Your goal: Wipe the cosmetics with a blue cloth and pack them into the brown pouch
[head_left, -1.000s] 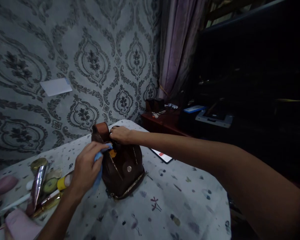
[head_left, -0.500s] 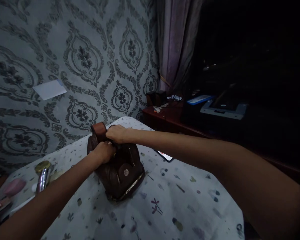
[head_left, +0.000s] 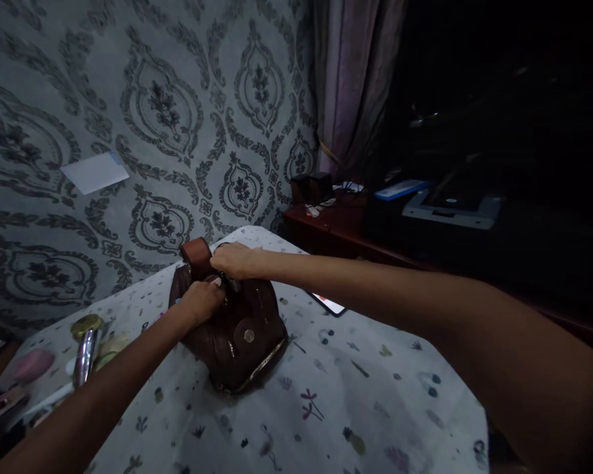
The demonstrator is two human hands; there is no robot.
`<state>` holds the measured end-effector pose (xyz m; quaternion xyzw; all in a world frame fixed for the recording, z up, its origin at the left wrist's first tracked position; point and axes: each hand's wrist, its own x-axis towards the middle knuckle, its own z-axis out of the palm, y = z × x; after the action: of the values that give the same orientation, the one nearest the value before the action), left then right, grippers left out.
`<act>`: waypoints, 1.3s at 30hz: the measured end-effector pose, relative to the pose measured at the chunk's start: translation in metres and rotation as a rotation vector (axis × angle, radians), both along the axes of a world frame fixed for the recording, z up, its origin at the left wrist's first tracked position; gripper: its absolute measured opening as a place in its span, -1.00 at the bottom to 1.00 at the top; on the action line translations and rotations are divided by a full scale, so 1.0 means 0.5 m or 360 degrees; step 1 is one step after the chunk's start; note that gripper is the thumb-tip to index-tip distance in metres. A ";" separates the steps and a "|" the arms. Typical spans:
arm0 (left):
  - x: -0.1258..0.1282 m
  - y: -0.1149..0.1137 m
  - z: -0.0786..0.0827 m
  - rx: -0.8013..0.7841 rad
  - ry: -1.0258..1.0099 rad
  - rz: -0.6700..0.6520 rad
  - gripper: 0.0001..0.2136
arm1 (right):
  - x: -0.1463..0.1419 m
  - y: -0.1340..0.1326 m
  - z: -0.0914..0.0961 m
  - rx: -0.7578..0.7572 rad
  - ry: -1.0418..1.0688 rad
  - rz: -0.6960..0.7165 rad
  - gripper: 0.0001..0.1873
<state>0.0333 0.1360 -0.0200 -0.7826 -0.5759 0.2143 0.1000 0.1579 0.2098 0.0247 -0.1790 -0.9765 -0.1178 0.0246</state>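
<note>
A dark brown leather handbag (head_left: 257,349) stands on the patterned white cloth, its top open, with a round magnetic snap on the near side and a zipper along its lower front. My right hand (head_left: 234,260) is closed around the far upper edge of the bag, beside the wide lighter-brown strap (head_left: 196,255). At the bag's mouth, on the left, my left hand (head_left: 205,303) has its fingers curled, a pale nail showing. Whatever it grips is hidden by the hand and the dark interior.
On the left lie a pink makeup sponge (head_left: 34,364), a silver tube (head_left: 85,355), a gold round lid (head_left: 86,325) and other cosmetics. A phone (head_left: 329,303) lies behind my right forearm. A dark red desk (head_left: 346,217) with small black speakers (head_left: 311,187) stands beyond.
My left hand has shifted slightly up and left at the bag's mouth. My right hand keeps its hold on the bag's edge. The view has tilted a little.
</note>
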 end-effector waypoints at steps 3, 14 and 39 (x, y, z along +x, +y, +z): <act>-0.001 -0.001 0.002 0.0000 -0.0014 0.0018 -0.71 | 0.000 0.001 0.000 0.0001 0.0001 0.0017 -0.73; 0.009 0.003 0.004 -0.0016 -0.0102 0.0056 -0.72 | -0.007 0.006 -0.005 -0.0010 0.0001 0.0040 -0.74; 0.025 -0.012 0.090 0.0206 -0.0482 0.0139 -0.76 | 0.016 -0.007 0.027 -0.0095 0.0054 -0.0021 -0.81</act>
<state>0.0458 0.1300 0.0248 -0.7721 -0.6305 0.0604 0.0529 0.1659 0.2064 0.0380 -0.1881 -0.9778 -0.0858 0.0352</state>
